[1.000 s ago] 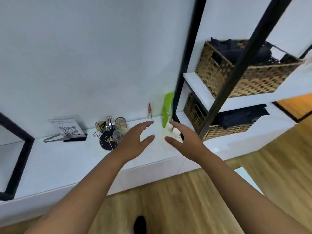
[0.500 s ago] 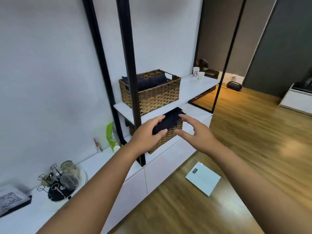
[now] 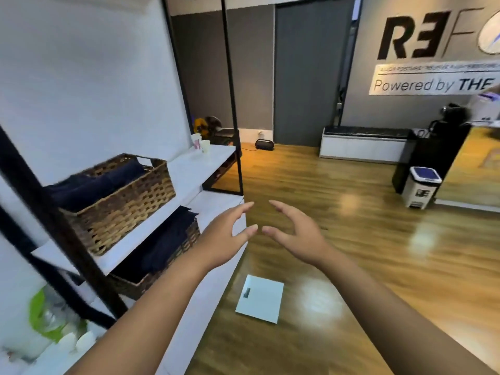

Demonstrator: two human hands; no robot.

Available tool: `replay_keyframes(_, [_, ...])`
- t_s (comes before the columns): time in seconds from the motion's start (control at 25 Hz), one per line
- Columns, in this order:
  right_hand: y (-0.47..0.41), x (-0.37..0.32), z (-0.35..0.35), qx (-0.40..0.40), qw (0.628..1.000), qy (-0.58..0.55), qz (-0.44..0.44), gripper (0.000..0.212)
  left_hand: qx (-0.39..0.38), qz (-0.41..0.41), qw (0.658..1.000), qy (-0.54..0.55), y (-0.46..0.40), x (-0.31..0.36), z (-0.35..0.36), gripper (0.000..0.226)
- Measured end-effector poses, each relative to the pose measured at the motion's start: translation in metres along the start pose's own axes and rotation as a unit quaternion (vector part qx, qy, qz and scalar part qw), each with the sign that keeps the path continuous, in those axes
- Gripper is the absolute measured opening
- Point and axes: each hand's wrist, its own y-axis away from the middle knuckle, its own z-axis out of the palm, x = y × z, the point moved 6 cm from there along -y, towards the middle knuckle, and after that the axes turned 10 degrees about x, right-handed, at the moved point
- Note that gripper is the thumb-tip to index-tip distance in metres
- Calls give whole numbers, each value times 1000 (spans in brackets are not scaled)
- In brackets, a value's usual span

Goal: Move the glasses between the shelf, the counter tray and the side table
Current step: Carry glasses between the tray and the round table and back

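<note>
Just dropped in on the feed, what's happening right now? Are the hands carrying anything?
Nothing is being carried. The left hand and right hand are both held out in front, fingers spread and loosely curved toward each other, empty. They hover near the end of the white shelf, which holds a wicker basket of dark cloth and two paper cups at its far end. A white floor scale lies on the wooden floor below. No glasses are clearly visible in this view.

Two empty hands [image 3: 266, 236] over floor [image 3: 351, 239]
</note>
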Motion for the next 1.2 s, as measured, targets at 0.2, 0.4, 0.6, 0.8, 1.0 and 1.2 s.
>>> replay_keyframes(0.2, [-27,52,-61,80,994,37,70,70,-74,77,993,51,-81,33,67,58])
replay_keyframes(0.4, [-31,93,-111,165,975,77,124,71,-131,150,977,82,-145,61,126,58])
replay_keyframes(0.6, [-12,144,-176,241,938,147,200,70,-196,194,956,104,-193,86,201,57])
replay_keyframes(0.8, [-4,203,-243,294,913,151,238,69,-238,235,932,138,-247,133,282,55])
replay_keyframes(1.0, [2,276,-327,331,893,140,271,69,-283,252,915,137,-303,196,371,33])
replay_keyframes(1.2, [-4,327,-422,357,877,152,283,71,-300,285,894,170,-342,271,443,49])
